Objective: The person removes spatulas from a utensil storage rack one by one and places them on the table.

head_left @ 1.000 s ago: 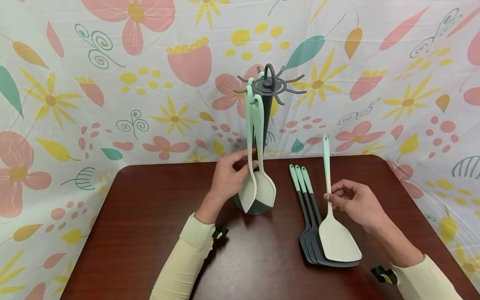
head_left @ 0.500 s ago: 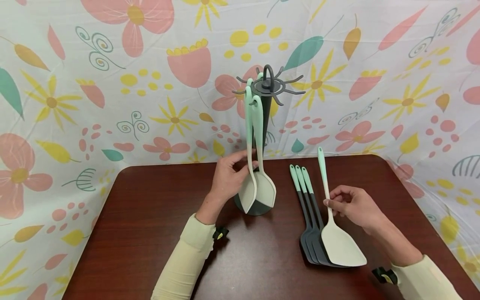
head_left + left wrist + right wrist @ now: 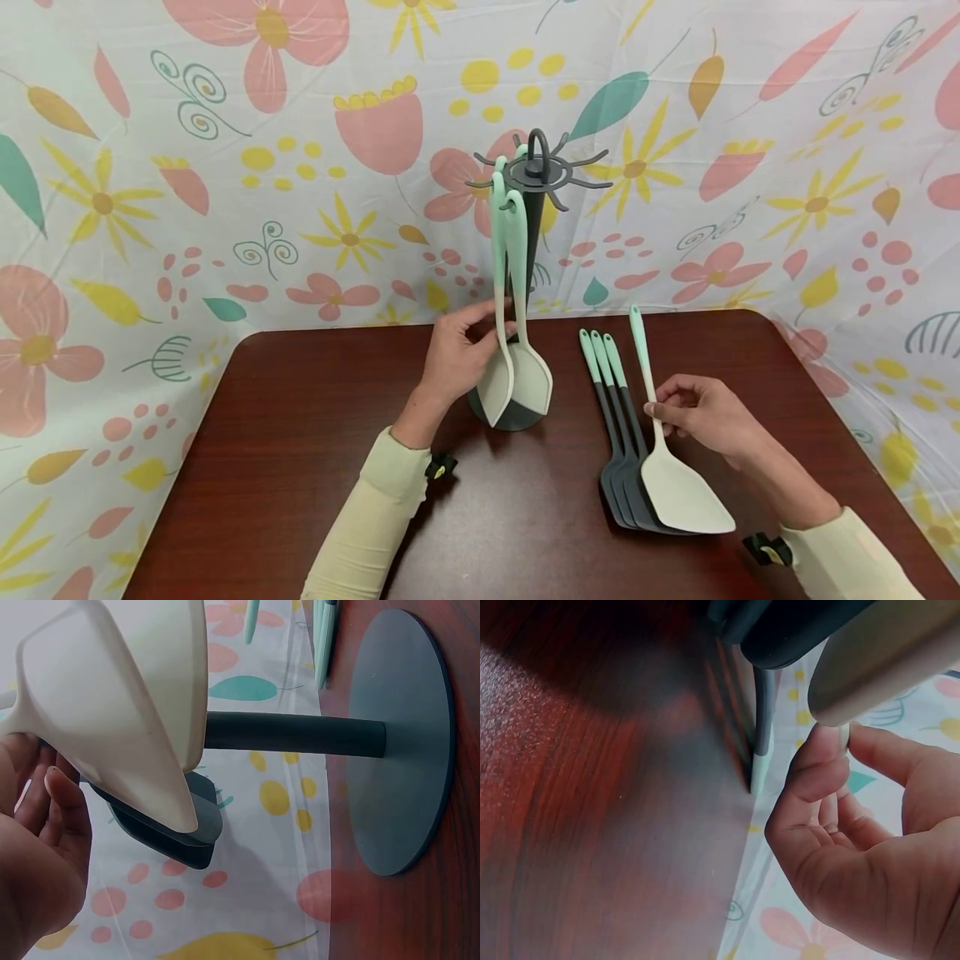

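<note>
My left hand (image 3: 457, 354) pinches the stem of a cream spatula (image 3: 497, 383) with a mint handle. It hangs from the dark utensil stand (image 3: 534, 233), beside another cream spatula (image 3: 531, 379). In the left wrist view, dark utensil heads (image 3: 202, 817) show behind the pale ones. On the right, a third cream spatula (image 3: 682, 492) is held by its stem between the thumb and fingers of my right hand (image 3: 708, 417). Its wide blade overlaps a fanned stack of dark grey spatulas (image 3: 618, 467) with mint handles; whether it touches them I cannot tell.
The stand's round base (image 3: 405, 750) rests on the brown wooden table (image 3: 300, 467). Curved hooks (image 3: 588, 158) ring its top, several with nothing on them. A flowered cloth (image 3: 225, 167) hangs right behind the table's back edge.
My right hand has shifted the cream spatula: its handle end has dropped nearer and leftward, while the blade has swung slightly right. My left hand stays in place on the hanging spatula.
</note>
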Demonstrator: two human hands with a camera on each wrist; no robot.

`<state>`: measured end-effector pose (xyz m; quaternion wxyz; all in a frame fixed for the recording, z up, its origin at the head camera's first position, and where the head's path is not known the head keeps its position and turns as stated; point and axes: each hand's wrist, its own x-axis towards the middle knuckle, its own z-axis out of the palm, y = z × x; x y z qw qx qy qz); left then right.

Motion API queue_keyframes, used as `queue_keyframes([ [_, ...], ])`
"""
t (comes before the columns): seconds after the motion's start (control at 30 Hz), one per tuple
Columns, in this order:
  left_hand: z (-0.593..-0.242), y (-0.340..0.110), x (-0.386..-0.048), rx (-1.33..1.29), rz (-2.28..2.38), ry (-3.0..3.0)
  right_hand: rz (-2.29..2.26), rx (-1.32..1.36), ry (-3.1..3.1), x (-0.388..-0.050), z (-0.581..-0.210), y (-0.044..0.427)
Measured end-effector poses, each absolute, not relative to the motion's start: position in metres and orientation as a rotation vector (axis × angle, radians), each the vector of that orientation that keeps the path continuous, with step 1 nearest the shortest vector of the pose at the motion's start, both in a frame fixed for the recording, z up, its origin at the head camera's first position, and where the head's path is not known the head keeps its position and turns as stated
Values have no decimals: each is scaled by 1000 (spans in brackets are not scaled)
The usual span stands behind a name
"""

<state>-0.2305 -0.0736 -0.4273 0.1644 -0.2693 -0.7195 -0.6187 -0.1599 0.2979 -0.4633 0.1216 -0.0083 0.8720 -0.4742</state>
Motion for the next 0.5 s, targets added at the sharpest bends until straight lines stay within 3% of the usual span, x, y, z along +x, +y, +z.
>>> queue_keyframes([
  [0.5, -428, -72, -230, -727, -1784, -2073, -1348, -29, 2478, -159, -470, 299],
])
